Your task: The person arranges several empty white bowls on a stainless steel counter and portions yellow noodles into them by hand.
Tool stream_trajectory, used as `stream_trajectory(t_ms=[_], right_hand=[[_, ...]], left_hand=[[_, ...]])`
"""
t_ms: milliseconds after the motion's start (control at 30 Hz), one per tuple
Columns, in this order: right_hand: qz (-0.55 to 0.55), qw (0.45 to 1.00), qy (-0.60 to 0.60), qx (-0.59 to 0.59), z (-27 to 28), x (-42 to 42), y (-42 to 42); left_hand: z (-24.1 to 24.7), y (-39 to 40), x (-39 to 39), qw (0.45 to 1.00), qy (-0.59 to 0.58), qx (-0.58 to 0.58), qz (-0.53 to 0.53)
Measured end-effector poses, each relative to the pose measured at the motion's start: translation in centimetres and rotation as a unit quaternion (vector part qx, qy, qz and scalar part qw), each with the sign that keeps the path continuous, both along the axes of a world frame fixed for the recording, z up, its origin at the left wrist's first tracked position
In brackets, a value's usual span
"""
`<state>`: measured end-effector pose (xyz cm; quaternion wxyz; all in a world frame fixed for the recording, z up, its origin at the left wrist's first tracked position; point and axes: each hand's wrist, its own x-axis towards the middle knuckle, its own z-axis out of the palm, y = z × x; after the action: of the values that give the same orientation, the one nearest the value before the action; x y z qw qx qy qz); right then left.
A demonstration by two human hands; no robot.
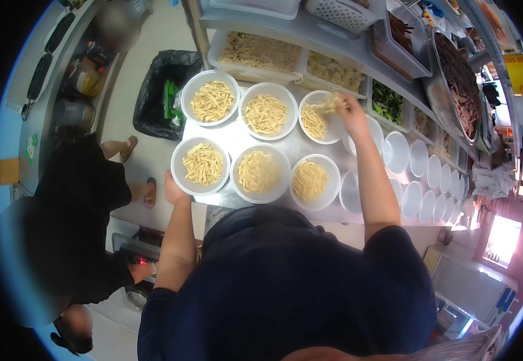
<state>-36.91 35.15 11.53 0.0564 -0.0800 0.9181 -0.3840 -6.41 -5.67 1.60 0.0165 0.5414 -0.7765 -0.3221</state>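
Over a round plastic bowl (322, 118) holding pale yellow strips, my right hand (352, 113) grips a clump of similar pale strips (331, 103). My left hand (174, 189) is at the lower left, against the rim of another bowl (202, 166) filled with strips; its fingers are partly hidden by the bowl. More bowls with strips stand between: one at the back left (212, 98), one at the back middle (267, 111), one at the front middle (261, 173) and one at the front right (314, 182). Unfilled bowls (396, 152) line the metal table to the right, some behind my right arm.
Behind the bowls are plastic tubs of pale strips (261, 52), yellowish pieces (336, 72) and green vegetables (387, 103), below a metal shelf (288, 29). A black-lined bin (146, 108) stands left of the table. Another person in black (81, 216) is at the left.
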Motion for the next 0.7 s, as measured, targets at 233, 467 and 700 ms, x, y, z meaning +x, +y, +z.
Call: stream_trajectory(t_ms=[233, 467, 700], right_hand=[[0.063, 0.983, 0.146, 0.087, -3.9, 1.3, 0.7], [0.032, 0.99, 0.138, 0.01, 2.2, -0.4, -9.2], [0.168, 0.982, 0.087, 0.025, 2.3, -5.0, -11.5]], left_hand=[[-0.2, 0.1, -0.1, 1.0, -0.007, -0.016, -0.002], [-0.7, -0.5, 0.2, 1.0, -0.022, -0.015, -0.013], [-1.0, -0.7, 0.3, 0.999, -0.034, -0.04, -0.003]])
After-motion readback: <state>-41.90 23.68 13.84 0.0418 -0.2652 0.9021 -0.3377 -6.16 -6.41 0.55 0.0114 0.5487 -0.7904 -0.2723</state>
